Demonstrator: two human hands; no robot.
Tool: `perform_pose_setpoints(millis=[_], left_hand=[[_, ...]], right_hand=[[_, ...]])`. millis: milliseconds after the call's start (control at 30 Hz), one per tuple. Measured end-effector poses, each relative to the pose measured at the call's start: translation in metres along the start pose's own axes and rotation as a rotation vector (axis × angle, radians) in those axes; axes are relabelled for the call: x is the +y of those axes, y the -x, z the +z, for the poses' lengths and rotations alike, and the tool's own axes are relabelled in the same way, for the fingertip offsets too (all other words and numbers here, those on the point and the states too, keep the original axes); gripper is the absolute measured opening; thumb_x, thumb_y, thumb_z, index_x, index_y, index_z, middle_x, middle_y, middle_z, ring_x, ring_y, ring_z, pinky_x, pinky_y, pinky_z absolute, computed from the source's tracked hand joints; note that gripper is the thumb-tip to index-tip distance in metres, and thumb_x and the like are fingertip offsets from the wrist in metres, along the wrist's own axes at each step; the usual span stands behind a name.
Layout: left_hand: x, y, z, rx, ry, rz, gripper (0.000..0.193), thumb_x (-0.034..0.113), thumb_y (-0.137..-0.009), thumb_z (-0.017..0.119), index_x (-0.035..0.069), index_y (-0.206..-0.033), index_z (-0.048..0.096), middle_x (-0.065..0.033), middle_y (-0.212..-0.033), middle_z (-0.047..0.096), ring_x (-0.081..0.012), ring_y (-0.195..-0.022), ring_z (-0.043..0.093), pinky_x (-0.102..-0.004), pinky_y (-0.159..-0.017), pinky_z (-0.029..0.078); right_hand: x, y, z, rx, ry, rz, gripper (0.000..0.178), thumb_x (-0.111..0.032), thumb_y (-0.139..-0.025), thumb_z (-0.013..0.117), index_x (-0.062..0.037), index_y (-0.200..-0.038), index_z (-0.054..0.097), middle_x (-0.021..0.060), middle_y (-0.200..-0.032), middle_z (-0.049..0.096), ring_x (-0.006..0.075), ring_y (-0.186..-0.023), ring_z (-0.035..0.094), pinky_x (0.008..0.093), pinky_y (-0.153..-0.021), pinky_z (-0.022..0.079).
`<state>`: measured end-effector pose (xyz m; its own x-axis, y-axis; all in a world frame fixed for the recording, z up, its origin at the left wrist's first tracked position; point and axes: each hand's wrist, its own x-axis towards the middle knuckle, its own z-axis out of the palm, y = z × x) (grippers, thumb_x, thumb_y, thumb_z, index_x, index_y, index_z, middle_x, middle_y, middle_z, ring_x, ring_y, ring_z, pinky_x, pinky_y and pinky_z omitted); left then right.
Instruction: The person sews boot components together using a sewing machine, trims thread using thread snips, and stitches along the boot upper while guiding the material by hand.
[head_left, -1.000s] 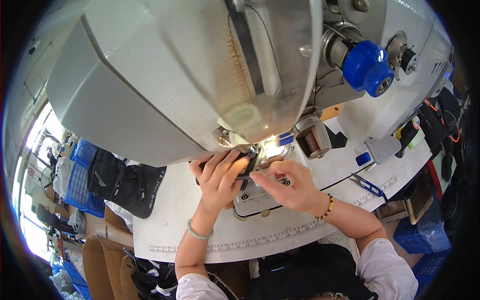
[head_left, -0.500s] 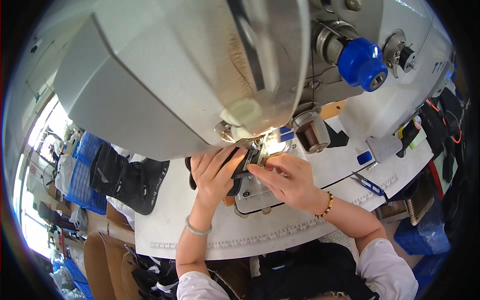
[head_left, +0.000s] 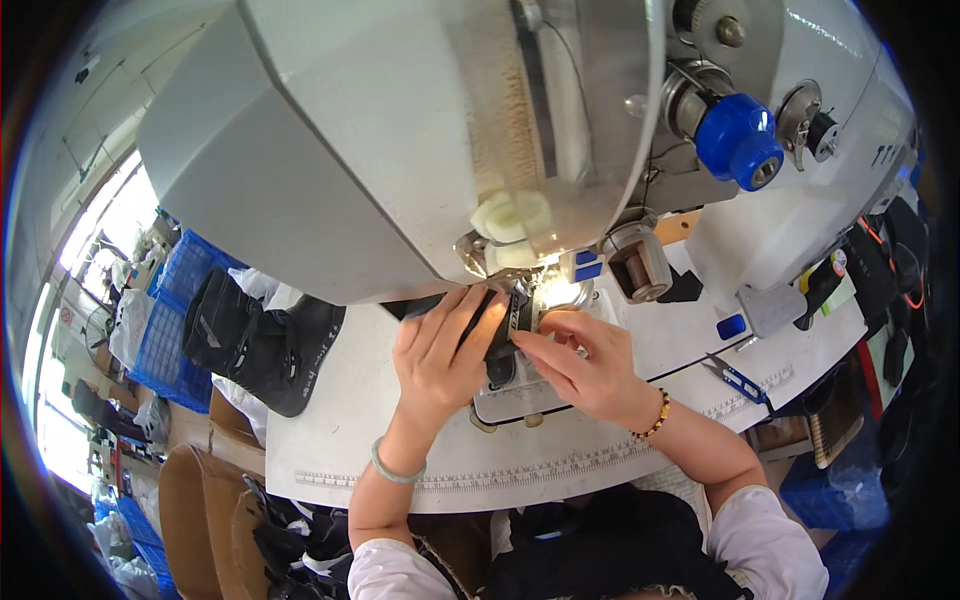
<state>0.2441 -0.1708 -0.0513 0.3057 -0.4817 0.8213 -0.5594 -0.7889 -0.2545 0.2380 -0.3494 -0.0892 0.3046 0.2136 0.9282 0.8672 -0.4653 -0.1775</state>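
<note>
The left hand (head_left: 440,355) lies flat, fingers spread, pressing on a black strap (head_left: 500,325) that sits under the needle area of the sewing machine (head_left: 400,130), on the plate just below the machine's lit foot. The right hand (head_left: 585,365) rests just right of the strap, its grip nearly closed, fingertips (head_left: 525,340) pinching the strap's edge beside the left fingers. A heap of black pieces (head_left: 255,340) lies on the white table (head_left: 340,440) well left of the machine's foot; a blue knob (head_left: 740,140) projects from the machine's right side.
</note>
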Motion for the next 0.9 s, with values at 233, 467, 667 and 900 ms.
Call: perform_pose_setpoints(millis=[233,467,667,900], left_hand=[[0.030,0.000,-0.011,-0.080,-0.193,-0.035,0.029,0.004,-0.074,0.055,0.008,-0.101,0.066,-0.0055,-0.094,0.065,-0.0146,-0.083,0.063,-0.0239,-0.061,0.034],[0.032,-0.002,-0.010,-0.056,-0.195,-0.027,0.028,0.004,-0.075,0.054,0.007,-0.101,0.065,-0.0056,-0.094,0.065,-0.0154,-0.083,0.063,-0.0246,-0.060,0.033],[0.036,0.004,-0.010,-0.106,-0.302,-0.006,0.031,0.006,-0.075,0.052,0.007,-0.104,0.064,-0.0078,-0.097,0.064,-0.0170,-0.088,0.062,-0.0254,-0.062,0.033],[0.044,-0.009,-0.030,-0.269,-0.240,-0.038,0.033,0.011,-0.078,0.053,0.000,-0.109,0.059,-0.0132,-0.104,0.061,-0.0215,-0.093,0.060,-0.0277,-0.070,0.037]], right_hand=[[0.008,0.004,-0.007,0.032,-0.074,0.014,0.041,0.002,-0.065,0.071,-0.0097,-0.103,0.064,0.0044,-0.091,0.057,0.0113,-0.060,0.053,0.0218,-0.046,0.042],[0.010,0.005,-0.006,0.047,-0.069,-0.007,0.040,0.002,-0.064,0.072,-0.0096,-0.101,0.065,0.0047,-0.091,0.057,0.0117,-0.059,0.053,0.0223,-0.046,0.042],[0.006,0.007,-0.013,0.034,-0.004,-0.003,0.039,-0.004,-0.066,0.071,-0.0130,-0.103,0.066,0.0030,-0.088,0.055,0.0114,-0.060,0.054,0.0206,-0.050,0.046],[0.007,0.010,-0.008,0.022,0.091,-0.139,0.034,-0.005,-0.066,0.069,-0.0128,-0.099,0.067,0.0008,-0.081,0.049,0.0098,-0.062,0.054,0.0216,-0.050,0.045]])
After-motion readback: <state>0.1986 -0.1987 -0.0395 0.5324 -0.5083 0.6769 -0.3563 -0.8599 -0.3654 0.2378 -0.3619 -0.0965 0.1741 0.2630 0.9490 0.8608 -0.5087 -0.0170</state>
